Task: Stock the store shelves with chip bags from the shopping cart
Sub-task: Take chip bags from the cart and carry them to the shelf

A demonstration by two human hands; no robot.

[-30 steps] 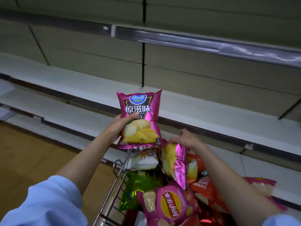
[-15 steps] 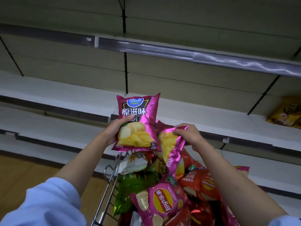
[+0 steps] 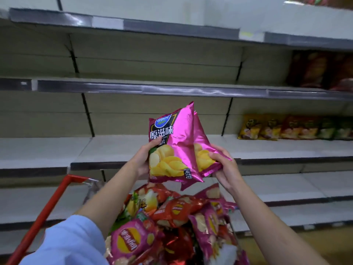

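My left hand (image 3: 144, 159) grips a pink chip bag (image 3: 172, 148) by its left edge, thumb across the front. My right hand (image 3: 223, 167) holds a second pink chip bag (image 3: 203, 155) from the right, tucked just behind the first one. Both bags are upright, raised above the shopping cart (image 3: 45, 213) and in front of the bare middle shelf (image 3: 118, 148). The cart below is heaped with several red, pink and green chip bags (image 3: 177, 209).
Shelves run across the whole view at several heights. Yellow, red and green snack bags (image 3: 294, 127) stand at the right of the middle shelf, and dark red bags (image 3: 321, 69) on the shelf above. The cart's red handle bar rises at lower left. Wooden floor (image 3: 328, 243) shows at lower right.
My right hand lifted the second pink bag out of the cart and brought it up beside the first. Both bags rose, and my view turned up and to the right.
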